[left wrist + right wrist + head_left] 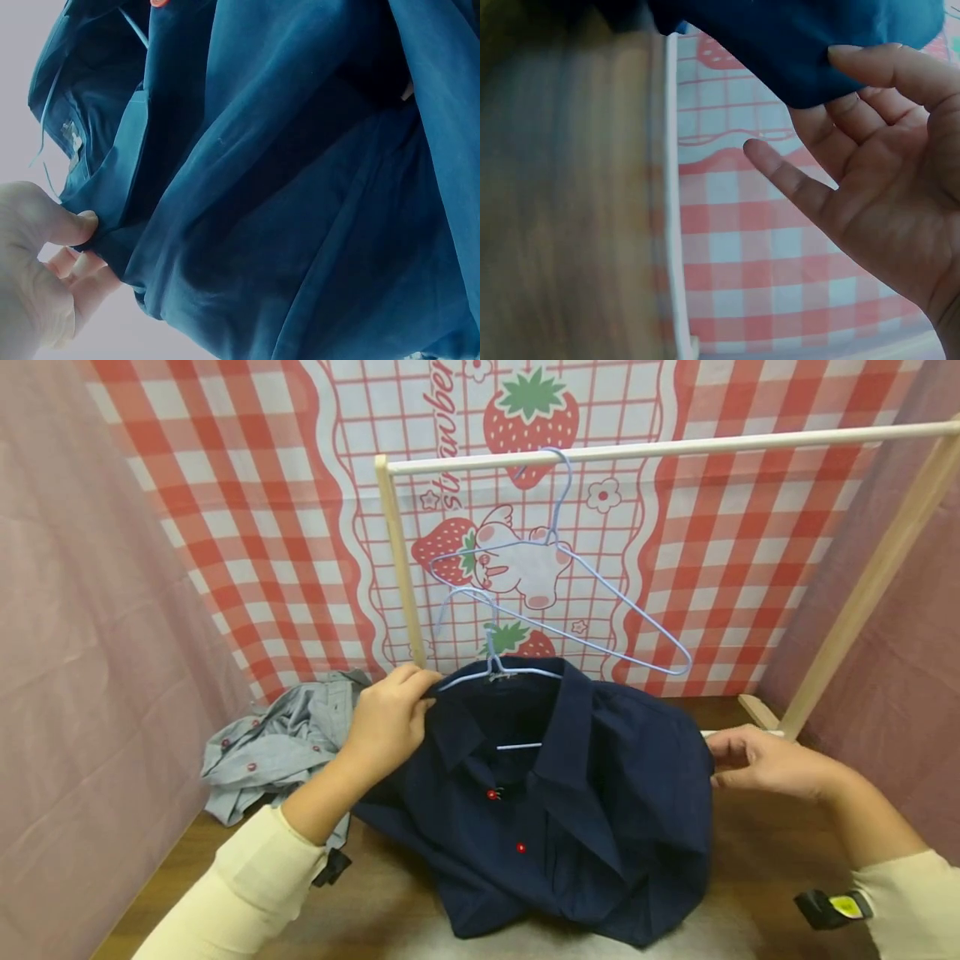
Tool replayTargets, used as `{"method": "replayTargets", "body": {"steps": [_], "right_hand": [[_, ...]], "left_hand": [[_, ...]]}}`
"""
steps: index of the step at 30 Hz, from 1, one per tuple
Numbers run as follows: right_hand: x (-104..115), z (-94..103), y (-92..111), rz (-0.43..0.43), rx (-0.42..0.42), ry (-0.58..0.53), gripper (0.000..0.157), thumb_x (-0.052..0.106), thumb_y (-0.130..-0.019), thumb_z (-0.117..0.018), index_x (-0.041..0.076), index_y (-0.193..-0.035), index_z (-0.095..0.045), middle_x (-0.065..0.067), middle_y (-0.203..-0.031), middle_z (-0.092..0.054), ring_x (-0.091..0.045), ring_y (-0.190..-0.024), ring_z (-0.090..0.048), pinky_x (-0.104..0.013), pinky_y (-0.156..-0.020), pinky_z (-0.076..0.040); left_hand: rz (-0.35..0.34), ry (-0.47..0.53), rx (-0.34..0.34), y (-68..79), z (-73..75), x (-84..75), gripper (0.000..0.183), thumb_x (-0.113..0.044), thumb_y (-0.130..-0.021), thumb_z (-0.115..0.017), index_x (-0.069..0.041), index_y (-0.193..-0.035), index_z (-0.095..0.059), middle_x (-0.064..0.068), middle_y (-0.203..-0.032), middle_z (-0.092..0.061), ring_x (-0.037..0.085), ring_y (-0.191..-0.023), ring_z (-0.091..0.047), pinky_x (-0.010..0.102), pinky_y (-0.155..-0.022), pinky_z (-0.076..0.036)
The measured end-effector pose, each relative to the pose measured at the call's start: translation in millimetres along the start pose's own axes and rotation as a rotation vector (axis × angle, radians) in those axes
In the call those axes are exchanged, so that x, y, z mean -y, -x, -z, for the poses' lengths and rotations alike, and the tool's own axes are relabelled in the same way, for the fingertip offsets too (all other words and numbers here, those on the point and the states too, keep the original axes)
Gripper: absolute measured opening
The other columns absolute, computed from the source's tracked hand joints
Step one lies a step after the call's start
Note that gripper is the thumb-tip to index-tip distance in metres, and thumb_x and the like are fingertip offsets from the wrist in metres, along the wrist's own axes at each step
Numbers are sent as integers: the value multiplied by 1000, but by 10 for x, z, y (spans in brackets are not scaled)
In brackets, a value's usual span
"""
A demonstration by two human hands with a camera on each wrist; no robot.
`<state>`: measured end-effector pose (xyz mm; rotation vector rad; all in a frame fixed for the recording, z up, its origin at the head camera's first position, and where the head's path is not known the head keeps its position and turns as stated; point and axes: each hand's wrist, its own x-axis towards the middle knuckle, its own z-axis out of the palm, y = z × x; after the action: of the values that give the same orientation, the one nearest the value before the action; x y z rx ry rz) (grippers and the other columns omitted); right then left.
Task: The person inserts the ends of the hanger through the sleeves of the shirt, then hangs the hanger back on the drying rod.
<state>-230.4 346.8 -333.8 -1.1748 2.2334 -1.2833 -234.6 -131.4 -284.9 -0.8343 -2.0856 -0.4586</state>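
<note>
A navy button-up shirt (637, 760) with red buttons is held up in front of the body, its collar toward the top. Inside its neck sits a light-blue wire hanger (495, 665), the hook sticking up above the collar. My left hand (390, 718) pinches the shirt beside the collar; in the left wrist view the thumb (88, 219) presses on the cloth. At the opposite shoulder, my right hand (780, 764) pinches the fabric between thumb and fingers, as the right wrist view shows with the dark cloth (810, 71). The hanger's ends are hidden under the shirt.
Behind the shirt stands a wooden rack with a pale rail (675, 446). A second light-blue hanger (630, 603) hangs from it without clothing. A crumpled grey shirt (292, 743) lies on the wooden surface (390, 893) at left. A strawberry-patterned checked cloth (247, 527) covers the back.
</note>
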Motion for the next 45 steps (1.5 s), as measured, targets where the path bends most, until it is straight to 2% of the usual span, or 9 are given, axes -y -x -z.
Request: {"method": "replayTargets", "body": {"steps": [5, 9, 15, 19, 23, 28, 36, 39, 45], "right_hand": [[185, 101, 74, -26, -167, 126, 24, -12, -89, -57, 3, -106, -66, -6, -95, -70, -14, -83, -66, -28, -71, -54], [368, 192, 148, -51, -303, 214, 22, -15, -88, -57, 1, -102, -66, -5, -90, -69, -14, -78, -64, -25, -67, -52], [618, 277, 269, -235, -545, 424, 20, -8, -87, -65, 2, -104, -68, -2, -81, -68, -13, -71, -63, -21, -61, -50], [738, 342, 330, -308, -634, 575, 19, -6, -85, -68, -1, -103, -67, 2, -78, -66, -8, -66, -60, -18, -58, -46], [722, 358, 302, -365, -606, 668, 18, -4, -84, -68, -2, -102, -67, 0, -77, -65, -6, -62, -56, -21, -55, -44], [517, 313, 243, -404, -517, 738, 19, 0, -81, -73, 1, -100, -68, 1, -77, -63, -3, -63, -51, -25, -55, -43], [213, 229, 186, -308, -430, 799, 20, 2, -76, -79, 3, -94, -70, 6, -80, -65, 4, -67, -50, -24, -57, -45], [236, 226, 159, -283, -462, 835, 22, 3, -75, -80, 3, -95, -71, 2, -85, -68, 6, -72, -54, -24, -58, -48], [500, 174, 61, -276, -520, 864, 19, 4, -77, -80, 7, -93, -71, 1, -87, -69, 4, -72, -56, -23, -57, -48]], "left_hand": [[25, -9, -8, 6, 22, 60, 22, 5, -82, -70, -2, -103, -69, 12, -91, -63, 32, -74, -67, 48, -62, -54], [36, -21, -12, 7, 53, 114, 22, 5, -82, -70, -2, -103, -68, 12, -90, -63, 34, -73, -66, 48, -60, -53], [39, -27, 20, -5, 74, 126, 21, 3, -83, -70, -3, -104, -69, 12, -93, -64, 33, -75, -66, 48, -62, -53], [29, -21, 46, -19, 52, 92, 22, 2, -84, -71, -3, -105, -69, 11, -94, -64, 32, -76, -67, 46, -63, -54], [21, -1, 55, -34, 6, 62, 22, 3, -83, -71, -3, -104, -69, 11, -93, -64, 31, -76, -67, 46, -64, -54], [22, 0, 81, -20, -74, 52, 23, 3, -83, -71, -4, -104, -70, 9, -92, -64, 29, -76, -67, 44, -64, -54], [-1, 5, 88, -5, -197, 32, 24, 5, -81, -72, -6, -103, -70, 8, -89, -63, 30, -75, -66, 43, -61, -54], [-1, 14, 90, -10, -223, 23, 25, 5, -80, -72, -6, -103, -70, 8, -90, -64, 30, -73, -66, 43, -61, -54], [15, 8, 109, -7, -256, 30, 24, 3, -82, -72, -7, -104, -70, 7, -91, -64, 30, -73, -67, 42, -61, -54]]}}
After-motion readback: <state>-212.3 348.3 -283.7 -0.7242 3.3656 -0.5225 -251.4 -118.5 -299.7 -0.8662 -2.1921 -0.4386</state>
